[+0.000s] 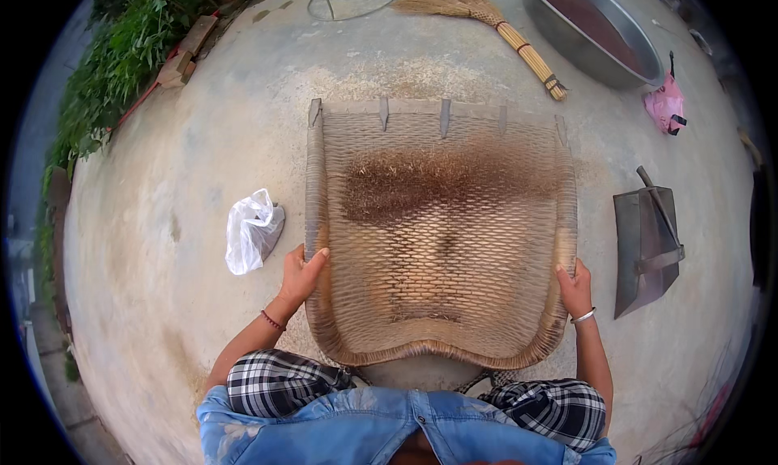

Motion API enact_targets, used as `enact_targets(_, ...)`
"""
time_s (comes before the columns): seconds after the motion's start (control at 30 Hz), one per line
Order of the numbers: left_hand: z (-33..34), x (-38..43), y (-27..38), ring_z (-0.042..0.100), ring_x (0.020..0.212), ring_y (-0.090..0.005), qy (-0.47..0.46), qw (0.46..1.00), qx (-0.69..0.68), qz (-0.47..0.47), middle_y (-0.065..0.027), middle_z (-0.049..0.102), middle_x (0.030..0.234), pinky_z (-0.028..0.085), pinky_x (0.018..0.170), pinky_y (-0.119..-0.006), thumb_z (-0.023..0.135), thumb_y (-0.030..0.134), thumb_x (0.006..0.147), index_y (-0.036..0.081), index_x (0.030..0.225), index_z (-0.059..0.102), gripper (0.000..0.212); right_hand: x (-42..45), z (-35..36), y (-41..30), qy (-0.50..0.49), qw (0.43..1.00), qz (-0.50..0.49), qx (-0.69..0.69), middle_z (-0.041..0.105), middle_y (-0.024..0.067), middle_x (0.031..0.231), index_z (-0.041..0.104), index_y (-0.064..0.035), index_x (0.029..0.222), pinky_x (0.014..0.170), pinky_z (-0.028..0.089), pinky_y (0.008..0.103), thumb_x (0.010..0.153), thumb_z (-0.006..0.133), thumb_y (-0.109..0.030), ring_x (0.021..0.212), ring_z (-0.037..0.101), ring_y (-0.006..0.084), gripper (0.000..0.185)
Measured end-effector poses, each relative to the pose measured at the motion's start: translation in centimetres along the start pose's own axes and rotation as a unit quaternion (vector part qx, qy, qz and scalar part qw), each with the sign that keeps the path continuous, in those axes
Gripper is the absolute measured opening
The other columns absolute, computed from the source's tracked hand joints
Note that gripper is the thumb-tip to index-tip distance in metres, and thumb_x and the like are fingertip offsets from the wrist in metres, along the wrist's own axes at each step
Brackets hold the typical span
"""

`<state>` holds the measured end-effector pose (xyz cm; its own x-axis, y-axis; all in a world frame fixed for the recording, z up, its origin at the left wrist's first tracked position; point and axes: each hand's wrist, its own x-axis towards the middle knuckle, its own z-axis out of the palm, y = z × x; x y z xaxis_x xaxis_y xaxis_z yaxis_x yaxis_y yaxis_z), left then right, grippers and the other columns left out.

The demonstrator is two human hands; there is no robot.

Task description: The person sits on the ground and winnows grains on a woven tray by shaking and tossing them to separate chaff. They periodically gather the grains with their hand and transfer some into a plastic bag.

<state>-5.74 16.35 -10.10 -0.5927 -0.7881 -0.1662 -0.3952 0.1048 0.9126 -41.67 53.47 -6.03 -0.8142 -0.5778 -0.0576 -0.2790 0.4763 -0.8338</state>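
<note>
A woven wicker winnowing basket (395, 264) lies level before me, its flat open edge facing away and its curved rim near my body. My left hand (306, 274) grips its left rim, thumb on top. On the right rim my right hand (574, 287) holds in the same way. Dark brown seed or grain mixed with chaff (413, 182) spreads in a band across the far half of the weave, blurred towards the right. A few husks lie near the curved rim. The fingers under the rims are hidden.
On the concrete ground (182, 222) are a white plastic bag (248, 231) at left and a metal dustpan (647, 252) at right. Beyond lie a straw broom (516, 39), a metal basin (583, 36) with reddish-brown contents, a pink bag (665, 103) and a wire stand (331, 9). Plants and bricks edge the upper left.
</note>
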Motion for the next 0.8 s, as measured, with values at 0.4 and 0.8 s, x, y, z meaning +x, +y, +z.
enact_targets(0.4,0.4,-4.0,-3.7,0.057,0.077,-0.0109,0.018,0.992,-0.113,-0.049,-0.0051,0.063,0.085,0.047,0.069,-0.027,0.058,0.022,0.088,-0.006,0.095,0.061,0.029,-5.2,-1.6,-9.8,0.020,0.990,-0.119,-0.067,0.063,0.0112,0.083,0.056,0.0062,0.100,0.070,0.047,0.0303,0.084,0.058,-0.012,0.074,0.057,0.0157,0.024)
enact_targets(0.8,1.0,-1.8,-1.1,0.057,0.082,-0.0123,-0.070,0.996,-0.027,-0.053,-0.0071,0.064,0.090,0.048,0.073,-0.028,0.058,0.022,0.090,-0.006,0.104,0.058,0.031,-2.4,-0.4,3.2,-0.004,0.998,-0.009,-0.068,0.062,0.0092,0.080,0.058,0.0046,0.096,0.068,0.046,0.0312,0.086,0.059,-0.015,0.073,0.055,0.0155,0.022)
